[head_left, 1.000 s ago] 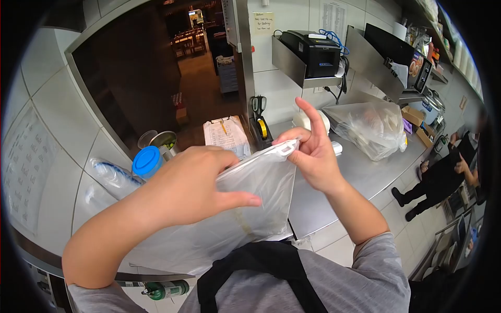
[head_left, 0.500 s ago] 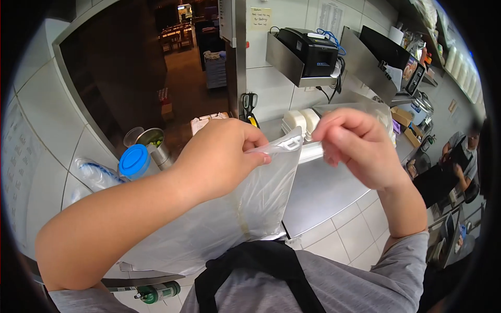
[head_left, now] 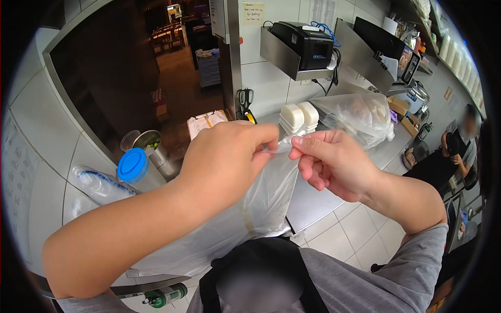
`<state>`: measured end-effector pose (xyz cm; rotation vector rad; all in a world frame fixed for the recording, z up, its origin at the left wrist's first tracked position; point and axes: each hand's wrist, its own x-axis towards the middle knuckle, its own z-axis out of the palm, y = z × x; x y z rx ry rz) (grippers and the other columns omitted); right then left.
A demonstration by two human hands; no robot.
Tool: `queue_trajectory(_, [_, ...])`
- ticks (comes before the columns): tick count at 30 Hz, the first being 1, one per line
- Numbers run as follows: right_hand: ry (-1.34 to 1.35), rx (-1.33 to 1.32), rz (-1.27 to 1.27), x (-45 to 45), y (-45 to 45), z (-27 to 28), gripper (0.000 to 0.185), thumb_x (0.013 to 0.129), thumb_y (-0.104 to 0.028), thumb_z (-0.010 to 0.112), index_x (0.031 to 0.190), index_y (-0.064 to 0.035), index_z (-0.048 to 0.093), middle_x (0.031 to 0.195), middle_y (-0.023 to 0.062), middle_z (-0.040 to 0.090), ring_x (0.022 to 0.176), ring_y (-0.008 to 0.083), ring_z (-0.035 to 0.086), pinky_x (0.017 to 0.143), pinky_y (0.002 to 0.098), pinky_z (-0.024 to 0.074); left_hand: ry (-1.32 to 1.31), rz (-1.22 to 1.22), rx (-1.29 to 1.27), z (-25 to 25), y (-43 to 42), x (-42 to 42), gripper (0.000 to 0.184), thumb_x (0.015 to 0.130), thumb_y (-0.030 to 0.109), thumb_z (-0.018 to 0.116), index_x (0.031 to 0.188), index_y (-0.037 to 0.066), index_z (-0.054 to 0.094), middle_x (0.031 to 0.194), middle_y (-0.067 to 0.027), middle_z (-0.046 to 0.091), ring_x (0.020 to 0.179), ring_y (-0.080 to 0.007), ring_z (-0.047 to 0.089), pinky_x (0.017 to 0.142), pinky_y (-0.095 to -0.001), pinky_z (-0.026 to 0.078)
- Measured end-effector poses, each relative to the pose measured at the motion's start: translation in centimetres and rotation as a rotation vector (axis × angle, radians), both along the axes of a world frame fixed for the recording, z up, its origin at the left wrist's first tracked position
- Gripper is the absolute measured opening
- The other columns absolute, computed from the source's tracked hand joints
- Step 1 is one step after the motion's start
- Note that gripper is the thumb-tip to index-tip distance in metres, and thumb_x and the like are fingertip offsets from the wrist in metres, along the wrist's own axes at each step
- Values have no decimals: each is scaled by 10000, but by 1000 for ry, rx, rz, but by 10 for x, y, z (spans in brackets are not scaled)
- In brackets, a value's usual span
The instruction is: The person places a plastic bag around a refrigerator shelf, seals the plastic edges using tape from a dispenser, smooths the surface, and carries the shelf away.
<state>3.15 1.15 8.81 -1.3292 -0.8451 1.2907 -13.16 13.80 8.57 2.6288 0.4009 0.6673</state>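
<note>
A large translucent plastic bag [head_left: 267,197] hangs in front of me over the metal counter's near edge. My left hand [head_left: 224,159] is closed in a pinch on the bag's upper edge. Thumb and forefinger of my right hand [head_left: 336,164] grip the same edge at its right corner, with the other fingers loosely curled. A short gathered strip of plastic runs between both hands. Just behind the fingers stand stacked white lidded tubs [head_left: 298,118]. The bag's left part is hidden by my left forearm.
Left of me are a blue-lidded container [head_left: 133,165], a metal pot [head_left: 163,151] and a clipboard [head_left: 204,122]. A filled clear bag [head_left: 360,119] lies behind my right hand. Scissors [head_left: 245,99] hang by the doorway. A printer [head_left: 305,49] sits on a wall shelf. A co-worker [head_left: 453,151] stands far right.
My right hand has come left and down and now pinches the bag's corner, which it was apart from before. My left hand keeps its hold. The view has shifted slightly.
</note>
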Motion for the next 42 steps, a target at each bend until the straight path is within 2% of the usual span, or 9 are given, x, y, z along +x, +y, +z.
queue_trajectory(5, [-10,-26,-181,-13,-1,-3,239,929,-254,595,876,-24,634,532,17,540,353,92,399,394,233,322,-28,-22,161,-1,-4,0,81,777,73,663,855,69,642,773,-92,643,683,-273,630,594,-364,493])
queue_trajectory(11, [-108,-81,-78,-11,4,12,268,919,-265,603,853,-8,639,451,1,440,340,98,371,386,253,286,-19,13,230,-3,-6,0,64,780,86,661,838,92,635,764,-84,616,704,-288,624,601,-391,482])
queue_trajectory(21, [-253,-170,-82,-15,16,21,251,908,-227,590,833,10,629,452,-1,416,351,107,383,392,262,297,-62,19,219,-5,-7,-1,124,746,67,673,757,42,552,746,-104,605,732,-307,614,625,-420,473])
queue_trajectory(23, [-356,-235,-106,-17,21,26,240,903,-173,572,777,24,626,402,-7,392,294,100,365,335,247,301,-37,23,237,-5,-6,-1,128,745,67,673,758,40,548,742,-105,604,737,-308,613,629,-424,472])
queue_trajectory(25, [-396,-270,-90,-19,26,33,236,880,-157,570,749,33,621,401,2,392,295,108,383,335,257,318,-9,13,252,-5,-5,0,128,745,69,675,763,36,553,746,-106,610,744,-312,617,635,-421,478])
queue_trajectory(27, [-614,-386,-73,-23,31,39,228,865,-154,572,747,35,622,398,10,383,302,120,404,331,269,320,-8,3,261,-5,-4,1,126,745,70,676,767,34,557,750,-108,615,748,-313,620,639,-420,481])
queue_trajectory(32, [-885,-631,89,-28,40,65,180,804,-115,550,788,46,630,447,39,419,382,185,534,424,309,379,-12,-29,282,-4,-8,-1,121,746,68,678,789,35,570,742,-113,626,757,-316,627,655,-417,490])
queue_trajectory(36, [-940,-660,153,-33,34,73,195,815,-127,539,800,43,632,448,39,442,400,179,561,414,291,385,-23,-21,219,-3,-10,-2,133,743,69,682,805,31,571,703,-126,636,711,-326,635,649,-424,496])
queue_trajectory(42, [-790,-542,72,-37,16,63,224,888,-182,624,827,33,645,442,29,484,378,137,556,344,234,362,-55,-34,137,-2,-1,-2,120,750,42,650,844,-6,593,740,-173,657,715,-348,659,649,-423,522])
